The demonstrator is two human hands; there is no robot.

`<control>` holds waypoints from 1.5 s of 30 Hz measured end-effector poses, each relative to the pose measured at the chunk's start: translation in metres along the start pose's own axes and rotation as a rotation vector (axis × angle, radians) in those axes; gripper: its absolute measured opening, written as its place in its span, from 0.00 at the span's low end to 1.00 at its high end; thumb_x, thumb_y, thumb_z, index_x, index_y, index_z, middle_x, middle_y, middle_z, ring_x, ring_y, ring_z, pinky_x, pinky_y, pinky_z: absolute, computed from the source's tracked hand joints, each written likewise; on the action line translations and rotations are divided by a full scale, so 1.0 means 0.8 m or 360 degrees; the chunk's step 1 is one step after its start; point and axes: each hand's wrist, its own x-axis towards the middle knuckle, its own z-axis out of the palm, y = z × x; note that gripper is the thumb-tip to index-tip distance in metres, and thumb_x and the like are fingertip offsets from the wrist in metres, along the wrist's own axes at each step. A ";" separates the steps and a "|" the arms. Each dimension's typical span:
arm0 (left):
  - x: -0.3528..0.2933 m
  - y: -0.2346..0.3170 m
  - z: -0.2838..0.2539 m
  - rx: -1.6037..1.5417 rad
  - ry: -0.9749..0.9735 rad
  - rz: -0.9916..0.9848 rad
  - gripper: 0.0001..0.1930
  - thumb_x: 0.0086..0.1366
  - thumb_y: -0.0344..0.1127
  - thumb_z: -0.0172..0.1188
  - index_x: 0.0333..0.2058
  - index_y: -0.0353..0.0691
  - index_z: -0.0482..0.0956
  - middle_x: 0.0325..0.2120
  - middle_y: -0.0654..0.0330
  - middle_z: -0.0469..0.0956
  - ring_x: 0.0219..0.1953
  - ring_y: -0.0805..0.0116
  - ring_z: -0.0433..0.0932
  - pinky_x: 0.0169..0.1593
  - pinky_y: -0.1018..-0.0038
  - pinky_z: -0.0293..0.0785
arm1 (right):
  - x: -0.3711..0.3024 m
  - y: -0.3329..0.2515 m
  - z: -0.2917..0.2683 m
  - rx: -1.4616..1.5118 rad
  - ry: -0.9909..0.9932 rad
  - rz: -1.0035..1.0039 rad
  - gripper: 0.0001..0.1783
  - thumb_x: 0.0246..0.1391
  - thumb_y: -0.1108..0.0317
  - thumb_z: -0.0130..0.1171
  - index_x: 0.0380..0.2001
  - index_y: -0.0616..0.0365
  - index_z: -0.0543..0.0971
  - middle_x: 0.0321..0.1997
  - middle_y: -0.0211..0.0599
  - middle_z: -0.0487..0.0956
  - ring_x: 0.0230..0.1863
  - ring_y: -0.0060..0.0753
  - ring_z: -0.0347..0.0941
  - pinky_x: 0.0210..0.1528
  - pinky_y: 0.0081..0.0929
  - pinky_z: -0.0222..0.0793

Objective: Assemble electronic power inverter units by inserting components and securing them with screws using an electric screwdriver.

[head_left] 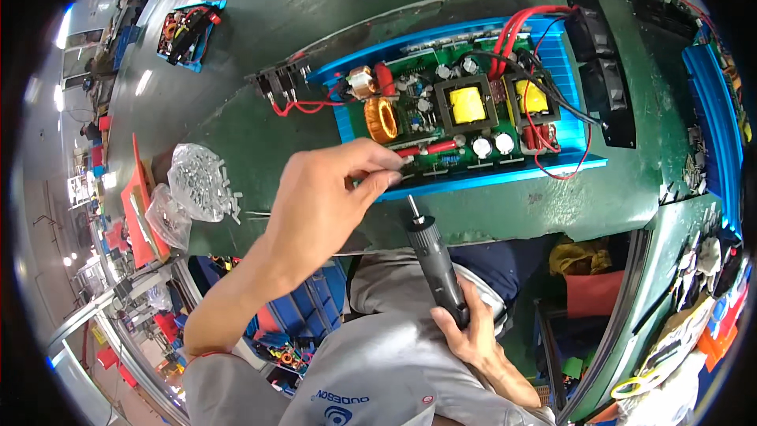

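My left hand [327, 193] is pinched at the near left edge of a circuit board [430, 162], which lies in a blue finned metal housing [489, 180]. What sits between its thumb and fingers is too small or hidden to make out. The board carries yellow-wrapped transformers [468, 105], a copper coil [381, 118] and a red sleeved part [438, 147] just right of my fingertips. My right hand [473, 331] grips the lower end of a black power screwdriver [436, 264]. Its bit points up toward the housing's near edge, apart from it.
Black fans on a panel [605, 71] stand at the housing's right end, wired to it. Left lie a clear bag of small pale parts [197, 181] and a red board [140, 209]. A smaller blue unit [189, 34] sits far left, another blue housing [714, 126] at right.
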 end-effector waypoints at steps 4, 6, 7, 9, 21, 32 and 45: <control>-0.007 -0.007 0.000 0.0283 0.0078 0.0215 0.08 0.64 0.22 0.63 0.42 0.34 0.83 0.34 0.54 0.86 0.35 0.69 0.85 0.41 0.76 0.78 | -0.008 0.002 -0.003 0.1243 -0.0465 0.0460 0.34 0.60 0.51 0.63 0.61 0.62 0.69 0.27 0.37 0.75 0.25 0.26 0.69 0.30 0.23 0.64; -0.001 -0.006 -0.005 0.0207 0.0026 0.0172 0.07 0.65 0.22 0.63 0.42 0.34 0.83 0.34 0.53 0.86 0.35 0.69 0.85 0.40 0.76 0.78 | -0.004 0.018 0.007 0.2177 -0.0893 0.0473 0.38 0.59 0.44 0.60 0.62 0.63 0.68 0.23 0.34 0.73 0.23 0.26 0.66 0.25 0.26 0.60; -0.001 -0.005 -0.008 0.0150 -0.0014 0.0114 0.07 0.65 0.23 0.63 0.41 0.34 0.82 0.33 0.53 0.86 0.34 0.68 0.85 0.40 0.75 0.78 | 0.000 0.021 0.013 0.2514 -0.1038 0.0469 0.39 0.60 0.44 0.60 0.63 0.63 0.67 0.22 0.34 0.72 0.22 0.26 0.65 0.24 0.26 0.58; -0.005 -0.006 -0.004 0.0208 0.0033 0.0191 0.08 0.64 0.22 0.63 0.42 0.33 0.82 0.34 0.53 0.85 0.35 0.65 0.85 0.40 0.73 0.78 | -0.009 0.025 0.017 0.1247 -0.0508 0.0342 0.35 0.61 0.52 0.61 0.63 0.63 0.67 0.26 0.34 0.75 0.25 0.26 0.69 0.29 0.27 0.65; -0.020 -0.036 -0.002 0.0839 -0.0006 0.1003 0.22 0.54 0.24 0.60 0.49 0.30 0.76 0.39 0.56 0.75 0.38 0.61 0.79 0.41 0.68 0.78 | -0.007 -0.004 0.021 0.0809 -0.0090 0.0363 0.52 0.63 0.24 0.34 0.54 0.72 0.72 0.28 0.41 0.78 0.25 0.27 0.72 0.31 0.25 0.67; 0.024 -0.051 -0.014 0.0657 0.0503 0.1104 0.12 0.56 0.33 0.72 0.38 0.41 0.81 0.35 0.64 0.80 0.28 0.65 0.82 0.30 0.73 0.78 | 0.010 0.000 0.005 0.0681 -0.0100 0.0499 0.51 0.66 0.26 0.26 0.63 0.64 0.69 0.23 0.39 0.77 0.21 0.27 0.71 0.25 0.22 0.65; 0.219 -0.222 -0.319 0.0764 0.2113 0.0759 0.19 0.66 0.45 0.58 0.43 0.33 0.82 0.43 0.41 0.81 0.49 0.42 0.79 0.53 0.54 0.75 | -0.016 -0.033 -0.038 -0.0902 0.1048 -0.0373 0.30 0.58 0.62 0.70 0.59 0.68 0.75 0.36 0.44 0.84 0.31 0.31 0.76 0.34 0.29 0.74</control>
